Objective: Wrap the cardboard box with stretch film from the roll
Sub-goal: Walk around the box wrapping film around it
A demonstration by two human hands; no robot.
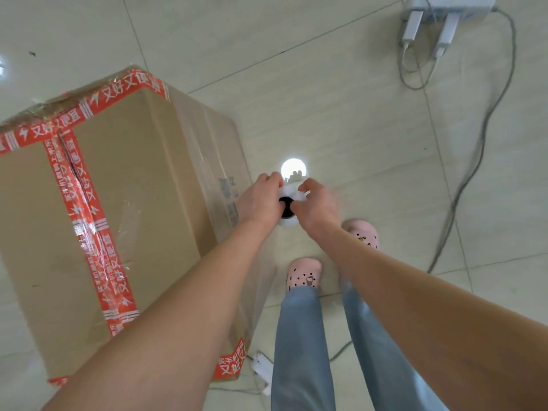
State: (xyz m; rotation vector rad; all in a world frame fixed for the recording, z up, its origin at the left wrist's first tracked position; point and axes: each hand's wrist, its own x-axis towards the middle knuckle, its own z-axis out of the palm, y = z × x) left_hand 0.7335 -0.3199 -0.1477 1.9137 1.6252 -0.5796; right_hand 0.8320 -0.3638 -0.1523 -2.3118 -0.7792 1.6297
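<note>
- Head view, looking steeply down: stretch film roll (289,222) held upright and seen end-on, dark core showing, just beside the right-hand face of the cardboard box (133,179).
- Left hand (258,200) and right hand (317,203) curled round the roll's top from opposite sides; grasp judged to steady the roll and keep the film taut while paying out.
- Clear film (207,134) lying glossy and faintly wrinkled over that box face; span from roll to box too transparent to trace.
- Large brown box standing on the tiled floor (341,99), seams sealed with red printed tape (89,221).
- Pink clogs (304,272) under the hands; power strip (444,7) with grey cable beyond.
</note>
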